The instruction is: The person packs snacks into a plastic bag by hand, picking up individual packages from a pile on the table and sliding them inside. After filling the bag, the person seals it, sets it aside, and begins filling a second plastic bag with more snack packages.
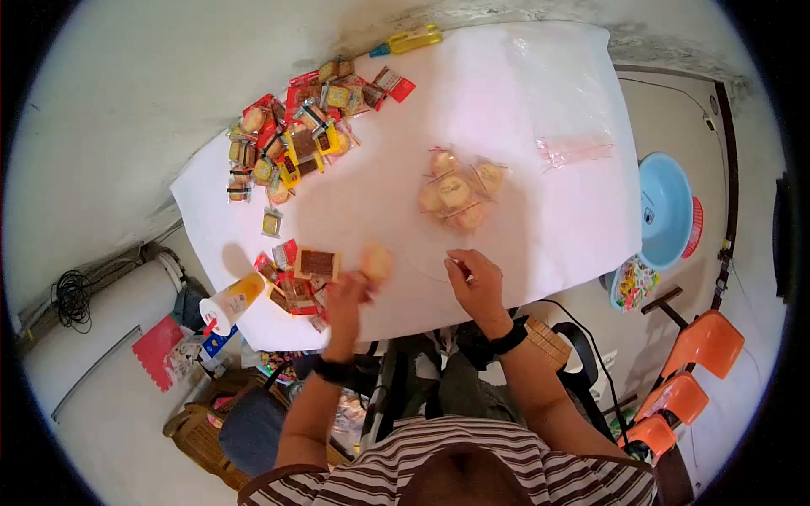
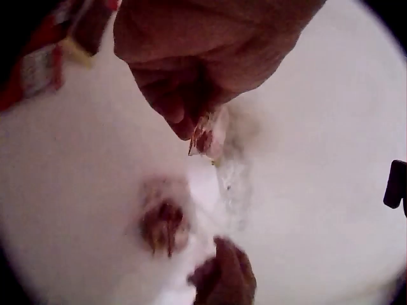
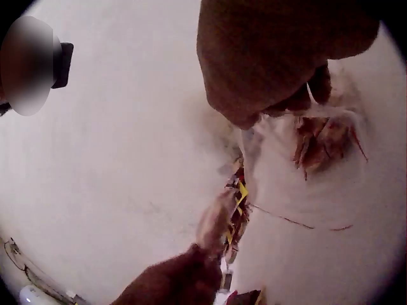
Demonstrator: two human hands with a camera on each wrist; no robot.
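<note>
My left hand (image 1: 344, 302) pinches a round pale cookie in a clear wrapper (image 1: 376, 263), slightly blurred, over the front of the table. To its right, my right hand (image 1: 478, 285) holds the edge of a clear plastic bag (image 3: 262, 147) between thumb and fingers. The bag's thin reddish edge line (image 3: 283, 218) stretches toward the left hand. Beyond both hands lie clear bags of round cookies (image 1: 455, 192) in a cluster. Close by the left hand are a dark brown rectangular wrapped snack (image 1: 316, 263) and several red snack packets (image 1: 297, 292).
A large heap of wrapped snacks (image 1: 295, 139) covers the back left of the white table (image 1: 380, 169). A yellow bottle (image 1: 412, 40) lies at the back edge; flat clear bags (image 1: 575, 151) are at right. A white-lidded jar (image 1: 229, 302) stands front left. Orange seats (image 1: 704, 341) are off to the right.
</note>
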